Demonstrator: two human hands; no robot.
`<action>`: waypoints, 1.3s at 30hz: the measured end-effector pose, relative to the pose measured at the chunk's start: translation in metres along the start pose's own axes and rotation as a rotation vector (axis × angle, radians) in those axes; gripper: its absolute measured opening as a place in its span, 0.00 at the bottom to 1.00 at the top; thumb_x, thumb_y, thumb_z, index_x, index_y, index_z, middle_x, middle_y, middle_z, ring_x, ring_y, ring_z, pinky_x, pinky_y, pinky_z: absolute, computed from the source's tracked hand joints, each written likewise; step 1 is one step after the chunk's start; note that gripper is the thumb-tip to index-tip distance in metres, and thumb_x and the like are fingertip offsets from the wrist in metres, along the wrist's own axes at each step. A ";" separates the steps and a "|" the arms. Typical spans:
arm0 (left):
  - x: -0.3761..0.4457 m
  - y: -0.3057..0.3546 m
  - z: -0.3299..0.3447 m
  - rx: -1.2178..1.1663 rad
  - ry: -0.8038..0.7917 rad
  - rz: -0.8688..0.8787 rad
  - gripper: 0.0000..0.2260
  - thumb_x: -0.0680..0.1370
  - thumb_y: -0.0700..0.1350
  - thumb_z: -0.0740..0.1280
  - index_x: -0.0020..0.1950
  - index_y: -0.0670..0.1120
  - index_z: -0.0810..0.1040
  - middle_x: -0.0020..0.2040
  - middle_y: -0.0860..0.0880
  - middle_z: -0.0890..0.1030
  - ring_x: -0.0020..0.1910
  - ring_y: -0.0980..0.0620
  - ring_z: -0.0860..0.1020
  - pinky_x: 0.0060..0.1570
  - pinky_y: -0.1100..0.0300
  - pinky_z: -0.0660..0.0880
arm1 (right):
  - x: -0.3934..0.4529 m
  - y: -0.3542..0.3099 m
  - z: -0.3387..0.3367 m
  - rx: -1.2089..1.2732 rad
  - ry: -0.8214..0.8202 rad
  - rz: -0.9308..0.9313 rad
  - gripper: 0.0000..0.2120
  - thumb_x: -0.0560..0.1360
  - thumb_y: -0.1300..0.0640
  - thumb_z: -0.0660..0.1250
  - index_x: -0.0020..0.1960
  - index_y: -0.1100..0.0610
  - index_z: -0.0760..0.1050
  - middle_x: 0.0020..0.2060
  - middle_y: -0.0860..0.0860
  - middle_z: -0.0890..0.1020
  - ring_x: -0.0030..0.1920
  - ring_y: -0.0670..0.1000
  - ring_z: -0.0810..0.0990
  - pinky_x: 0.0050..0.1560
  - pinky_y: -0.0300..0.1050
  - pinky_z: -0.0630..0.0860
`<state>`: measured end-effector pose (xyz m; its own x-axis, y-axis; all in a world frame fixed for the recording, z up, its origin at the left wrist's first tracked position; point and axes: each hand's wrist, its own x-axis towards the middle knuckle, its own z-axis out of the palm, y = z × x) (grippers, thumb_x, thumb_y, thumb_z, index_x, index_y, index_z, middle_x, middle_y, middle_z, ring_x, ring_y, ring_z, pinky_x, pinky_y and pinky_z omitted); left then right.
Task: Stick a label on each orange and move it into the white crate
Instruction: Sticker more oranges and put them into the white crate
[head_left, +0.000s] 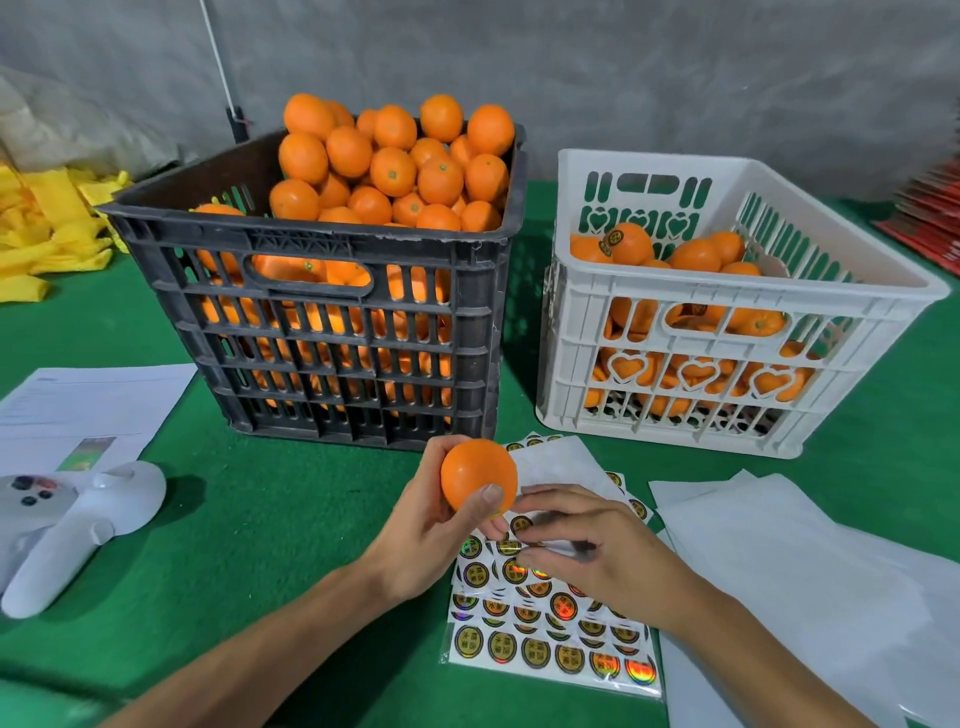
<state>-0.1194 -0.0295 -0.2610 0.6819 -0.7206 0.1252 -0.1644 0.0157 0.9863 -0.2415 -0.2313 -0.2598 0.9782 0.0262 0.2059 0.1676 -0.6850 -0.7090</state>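
Smooth round orange (478, 474) above glossy oval label sheets (550, 618), slatted white crate (727, 306) behind.

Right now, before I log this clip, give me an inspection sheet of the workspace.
Surface: green felt table, flat.
Job's things: black crate heaped with oranges; white crate partly filled, one labelled orange on top; sticker sheets near the hands.
Clutter: white controller, printed papers, blank backing sheets, yellow material and red stack at the edges.
Grips: left hand holds an orange; right hand pinches at the stickers.
Cables: white cord at the back.
Surroundings: grey wall.
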 end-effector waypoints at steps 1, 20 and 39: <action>0.000 0.001 0.000 0.007 -0.013 0.003 0.22 0.75 0.71 0.70 0.64 0.67 0.68 0.52 0.53 0.86 0.48 0.50 0.87 0.52 0.60 0.81 | 0.000 0.000 0.000 0.042 -0.002 0.016 0.11 0.77 0.52 0.75 0.57 0.53 0.87 0.64 0.41 0.81 0.71 0.43 0.73 0.70 0.48 0.73; 0.007 0.013 0.013 -0.042 -0.072 -0.021 0.31 0.76 0.69 0.69 0.70 0.52 0.68 0.43 0.46 0.83 0.39 0.47 0.81 0.48 0.49 0.81 | 0.022 -0.054 -0.003 0.144 0.586 0.081 0.07 0.80 0.57 0.71 0.55 0.53 0.86 0.53 0.41 0.84 0.58 0.47 0.82 0.59 0.41 0.78; 0.120 0.218 -0.036 0.740 0.204 0.552 0.12 0.84 0.57 0.63 0.63 0.55 0.79 0.61 0.58 0.80 0.64 0.59 0.76 0.64 0.62 0.72 | 0.113 -0.082 -0.156 -0.849 0.704 0.020 0.19 0.84 0.52 0.63 0.72 0.59 0.76 0.80 0.60 0.60 0.81 0.62 0.56 0.80 0.59 0.58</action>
<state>-0.0474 -0.0873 -0.0269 0.4725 -0.6068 0.6392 -0.8641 -0.1761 0.4716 -0.1640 -0.2851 -0.0733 0.6464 -0.2265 0.7286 -0.2500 -0.9651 -0.0782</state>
